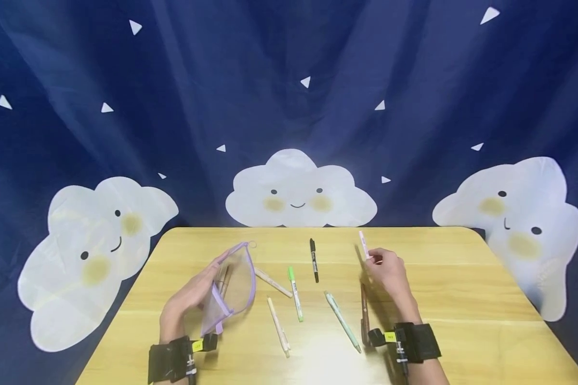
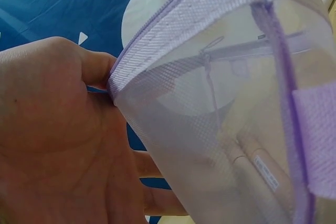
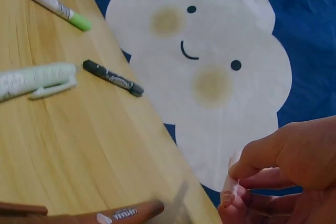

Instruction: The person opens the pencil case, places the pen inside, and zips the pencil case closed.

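Observation:
On the left of the table, my left hand [image 1: 192,291] grips the edge of a see-through mesh pencil pouch [image 1: 241,280] with lilac trim. Tilted in that hand, the pouch has a few pens [image 2: 265,169] showing through its mesh. My right hand [image 1: 390,271] pinches a pale pink pen [image 1: 363,243] between thumb and fingers, raised above the far right part of the table. Below the right hand lies a brown pen [image 1: 364,310], also visible in the right wrist view. The pink pen's lower end is hidden by the fingers.
Between the hands lie a black marker [image 1: 314,260], a green-capped highlighter [image 1: 295,295], a mint pen [image 1: 342,321], a cream pen [image 1: 278,327] and a beige pen [image 1: 273,282]. A dark blue curtain [image 1: 289,117] with white clouds hangs behind the wooden table [image 1: 472,299].

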A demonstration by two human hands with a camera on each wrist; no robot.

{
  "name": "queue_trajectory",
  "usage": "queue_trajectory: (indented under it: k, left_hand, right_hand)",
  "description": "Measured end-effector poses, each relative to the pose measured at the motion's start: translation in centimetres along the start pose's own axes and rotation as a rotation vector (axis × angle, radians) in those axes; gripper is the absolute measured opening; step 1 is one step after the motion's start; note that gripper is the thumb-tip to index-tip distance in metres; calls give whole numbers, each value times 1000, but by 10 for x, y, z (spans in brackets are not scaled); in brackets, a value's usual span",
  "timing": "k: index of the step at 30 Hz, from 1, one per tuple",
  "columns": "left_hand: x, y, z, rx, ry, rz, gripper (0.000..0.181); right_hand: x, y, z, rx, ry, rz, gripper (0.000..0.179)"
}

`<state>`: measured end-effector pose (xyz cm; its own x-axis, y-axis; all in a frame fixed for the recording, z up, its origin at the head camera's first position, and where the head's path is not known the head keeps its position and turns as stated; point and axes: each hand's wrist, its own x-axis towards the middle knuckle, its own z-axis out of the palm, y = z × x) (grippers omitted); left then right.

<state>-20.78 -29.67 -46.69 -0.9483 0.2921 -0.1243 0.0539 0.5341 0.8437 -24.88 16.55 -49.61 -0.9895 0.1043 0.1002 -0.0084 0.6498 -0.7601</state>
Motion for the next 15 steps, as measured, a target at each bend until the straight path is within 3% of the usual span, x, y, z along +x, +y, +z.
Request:
queue_trajectory:
  k: [3,6,10,15]
  left_hand:
    - [-6,0,-4,8,7,-89,53]
    - [-5,1,-6,18,-1,-68,53]
    - [0,1,-4,33,-12,19,53]
    - [0,1,-1,0,-12,-18,53]
  right_hand:
    - [-3,-3,5,13,-48,10,30]
    - [-5,-5,7,19,-64,23,30]
    - [-6,-6,4,23,-39,30,28]
    - [-7,-9,-3,23,-37,22,26]
